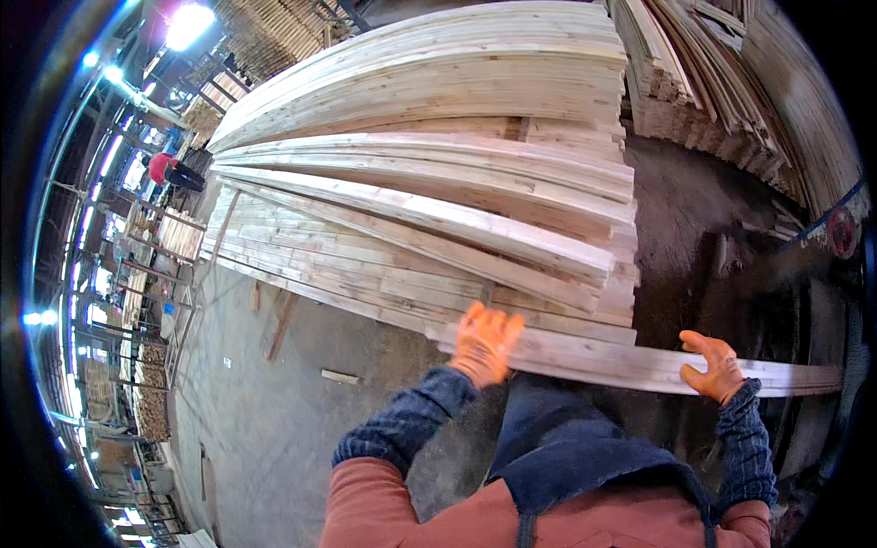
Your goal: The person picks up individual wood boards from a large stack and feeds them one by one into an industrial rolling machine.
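A long pale wooden board [603,361] lies across in front of my body, running from the near edge of the stack out to the right. My left hand [487,345], in an orange glove, has its fingers bent over the board close to its left end; it is slightly blurred. Farther right along the same board is my right hand [715,367], also gloved in orange, with thumb and fingers apart at the board's edge. Just beyond, several loose boards [438,212] lie at a slant on top of the layered lumber stack [365,260].
Higher layers of boards [438,82] rise at the stack's far side. More lumber [713,119] is piled at the far right. Wood scraps [340,375] lie on the concrete floor [265,411] at left. A person in red [164,169] bends over in the distance.
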Action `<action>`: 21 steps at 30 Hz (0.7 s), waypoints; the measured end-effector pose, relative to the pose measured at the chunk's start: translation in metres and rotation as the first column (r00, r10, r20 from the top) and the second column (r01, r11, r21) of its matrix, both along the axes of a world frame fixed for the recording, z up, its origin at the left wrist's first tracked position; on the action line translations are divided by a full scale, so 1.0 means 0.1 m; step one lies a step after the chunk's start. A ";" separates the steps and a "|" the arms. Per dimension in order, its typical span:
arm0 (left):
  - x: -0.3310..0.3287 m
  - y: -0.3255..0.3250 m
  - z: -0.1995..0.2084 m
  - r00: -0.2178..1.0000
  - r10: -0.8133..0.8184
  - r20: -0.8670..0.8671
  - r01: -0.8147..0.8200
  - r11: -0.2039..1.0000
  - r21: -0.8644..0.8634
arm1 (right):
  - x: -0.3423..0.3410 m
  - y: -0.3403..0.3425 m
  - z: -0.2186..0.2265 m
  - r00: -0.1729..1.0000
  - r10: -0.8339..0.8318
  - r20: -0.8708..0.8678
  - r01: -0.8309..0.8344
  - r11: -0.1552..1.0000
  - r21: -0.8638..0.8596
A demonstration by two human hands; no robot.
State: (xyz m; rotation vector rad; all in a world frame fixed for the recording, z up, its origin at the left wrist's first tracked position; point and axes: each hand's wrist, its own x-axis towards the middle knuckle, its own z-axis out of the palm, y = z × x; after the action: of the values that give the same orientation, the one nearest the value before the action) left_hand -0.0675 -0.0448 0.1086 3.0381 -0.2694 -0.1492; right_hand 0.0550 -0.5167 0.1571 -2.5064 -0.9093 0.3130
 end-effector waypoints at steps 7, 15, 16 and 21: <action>0.35 -0.32 0.27 0.978 -0.191 -0.081 0.123 0.847 -0.517 | 0.52 1.99 0.12 0.967 0.238 0.090 -0.251 0.951 0.182; 1.05 1.26 -0.51 0.698 0.485 -0.527 -0.370 -0.386 -0.845 | 1.32 3.69 -0.29 0.990 0.090 -0.110 -0.118 0.953 -0.279; 1.19 1.52 -0.47 0.633 0.454 -0.627 -0.371 -0.533 -0.760 | 1.37 3.87 -0.22 0.947 -0.047 -0.319 -0.093 0.908 -0.408; 1.52 2.20 -0.97 0.870 0.468 -0.156 -0.401 0.487 -0.776 | 1.56 3.87 -0.67 0.967 0.052 -0.248 -0.115 0.962 -0.248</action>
State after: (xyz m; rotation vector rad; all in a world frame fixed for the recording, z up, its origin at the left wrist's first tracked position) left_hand 0.0844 0.1750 0.0112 2.0970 0.3692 0.1112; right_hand 0.2110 -0.1296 0.0900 -2.5915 -0.9273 0.7930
